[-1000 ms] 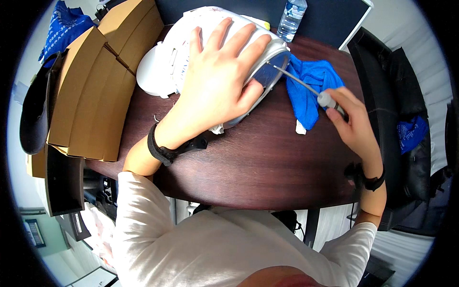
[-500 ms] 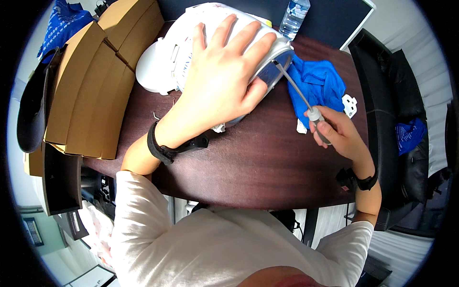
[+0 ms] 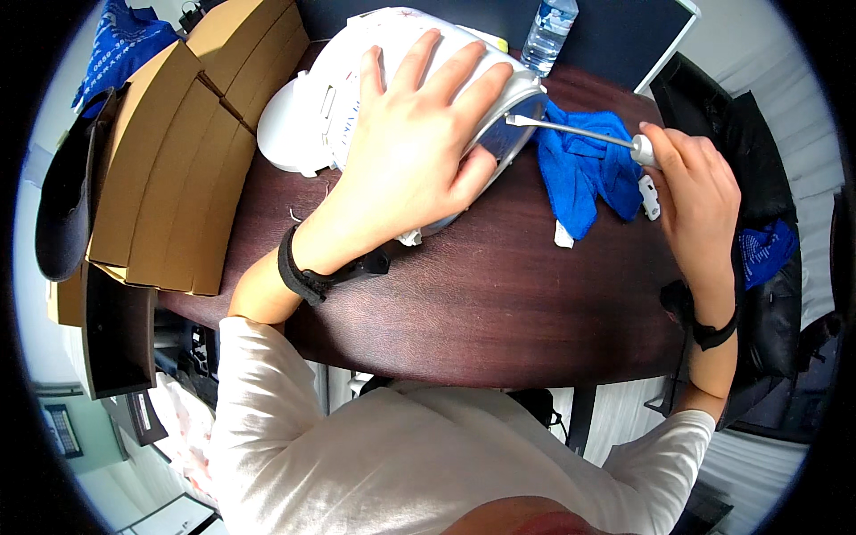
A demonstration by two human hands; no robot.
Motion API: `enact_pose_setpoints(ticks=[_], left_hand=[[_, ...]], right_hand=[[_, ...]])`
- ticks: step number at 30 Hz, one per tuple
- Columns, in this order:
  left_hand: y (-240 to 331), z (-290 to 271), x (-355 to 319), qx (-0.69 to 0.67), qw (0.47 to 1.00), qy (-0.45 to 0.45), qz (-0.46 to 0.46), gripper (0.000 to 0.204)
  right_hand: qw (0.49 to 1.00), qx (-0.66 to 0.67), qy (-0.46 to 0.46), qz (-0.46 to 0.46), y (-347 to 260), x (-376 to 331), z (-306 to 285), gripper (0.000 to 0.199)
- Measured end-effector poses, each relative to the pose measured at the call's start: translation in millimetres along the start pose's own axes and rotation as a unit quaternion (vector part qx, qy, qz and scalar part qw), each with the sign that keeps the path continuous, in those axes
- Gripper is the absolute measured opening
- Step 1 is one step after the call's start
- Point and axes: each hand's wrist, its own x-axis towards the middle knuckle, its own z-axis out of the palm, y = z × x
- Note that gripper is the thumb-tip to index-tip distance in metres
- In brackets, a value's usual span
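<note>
A white, rounded appliance (image 3: pixel 337 89) lies on its side on the dark wooden table (image 3: pixel 499 303), its rim and shiny end turned to the right. Over its upper side my left hand (image 3: pixel 415 143) rests with fingers spread, pressing on the shell. My right hand (image 3: pixel 703 201) grips the handle of a screwdriver (image 3: pixel 584 133) from the right. The steel shaft lies almost level, and its flat tip is at the appliance's rim near my left thumb. Whether the tip touches the rim, I cannot tell. Beneath the shaft is a crumpled blue cloth (image 3: pixel 580 183).
Brown cardboard boxes (image 3: pixel 169 178) stand along the table's left side. A clear water bottle (image 3: pixel 548 37) is at the back, before a dark partition (image 3: pixel 615 45). A small white plug-like piece (image 3: pixel 650 198) sits beside the cloth. Right of the table is a black sofa (image 3: pixel 758 160).
My right hand has swung outward to the right and up, turning the screwdriver from steeply slanted to nearly level, its tip staying by the rim. My left hand has hardly moved.
</note>
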Motion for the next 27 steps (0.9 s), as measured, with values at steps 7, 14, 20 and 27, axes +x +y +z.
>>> enact_pose_setpoints(ticks=[7, 14, 20, 27], left_hand=[[-1, 2, 2, -0.009, 1.000, 0.008, 0.004, 0.067], [-1, 2, 1, -0.002, 1.000, 0.005, 0.001, 0.068], [0, 3, 3, 0.002, 1.000, 0.003, 0.003, 0.068], [-2, 2, 2, 0.005, 1.000, 0.000, 0.005, 0.068]], right_hand=[[0.842, 0.458, -0.186, 0.217, -16, -37, 13, 0.029], [0.624, 0.671, -0.233, 0.326, -47, -43, 11, 0.025], [0.929, 0.311, -0.104, 0.173, -36, -35, 9, 0.028], [1.000, 0.008, -0.012, 0.019, -6, 2, -10, 0.035]])
